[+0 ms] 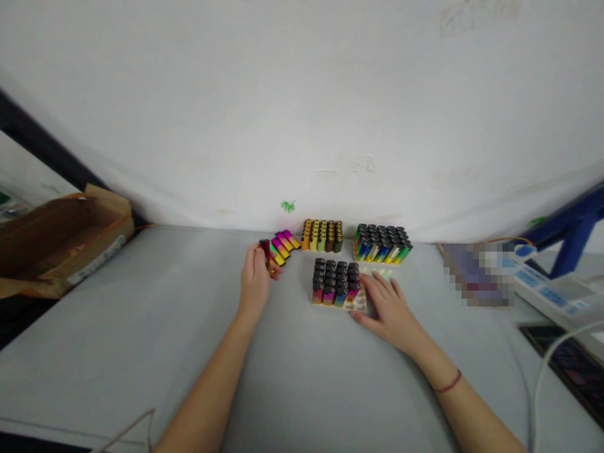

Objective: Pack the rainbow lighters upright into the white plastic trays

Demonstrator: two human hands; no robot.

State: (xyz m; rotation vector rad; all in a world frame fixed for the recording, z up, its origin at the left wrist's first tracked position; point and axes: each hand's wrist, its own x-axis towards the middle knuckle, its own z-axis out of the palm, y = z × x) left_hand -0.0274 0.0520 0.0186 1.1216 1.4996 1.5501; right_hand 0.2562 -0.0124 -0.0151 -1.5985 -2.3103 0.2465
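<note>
My left hand (255,277) is closed around a dark lighter with a reddish body (267,249), held upright. Right beside it, several pink, yellow and green lighters (286,241) lie in a loose fan on the table. A white tray (362,303) carries rows of black-topped lighters (335,283) standing upright; some slots at its right end are bare. Spread around that right end is my right hand (387,311), its thumb at the front corner and its index finger near the last row. Whether it grips the tray or just rests against it is hard to tell.
Behind stand a block of orange-to-brown lighters (322,236) and a tray of multicoloured lighters (383,243), near the white wall. An open cardboard box (70,245) sits at left. At right are a power strip (547,286), a phone-like dark device (566,358) and a white cable (542,377).
</note>
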